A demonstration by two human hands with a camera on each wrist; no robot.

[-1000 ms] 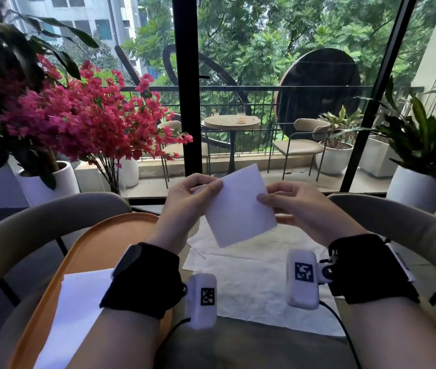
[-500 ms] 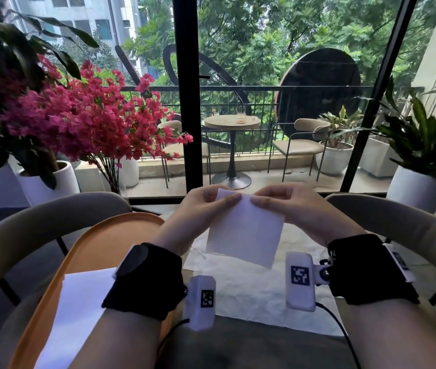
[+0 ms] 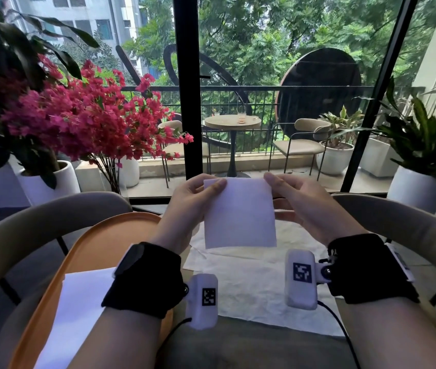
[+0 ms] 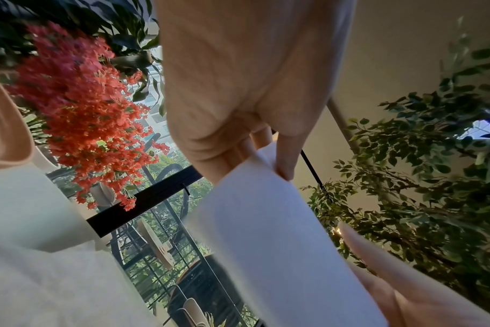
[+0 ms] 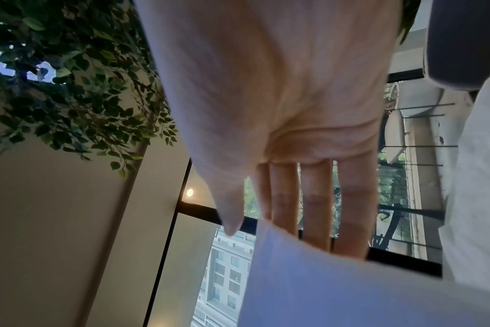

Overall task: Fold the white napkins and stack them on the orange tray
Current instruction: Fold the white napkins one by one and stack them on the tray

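Napkin [image 3: 239, 214] now squared (both hands)

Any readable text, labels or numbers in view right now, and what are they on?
No readable words or numbers anywhere.
Left wrist camera housing: a black-and-white square marker, a pattern, no text.
Right wrist camera housing: the same kind of marker, no text.
Held white napkin: blank.

left grip [image 3: 185, 206] pinching, right grip [image 3: 302, 206] pinching
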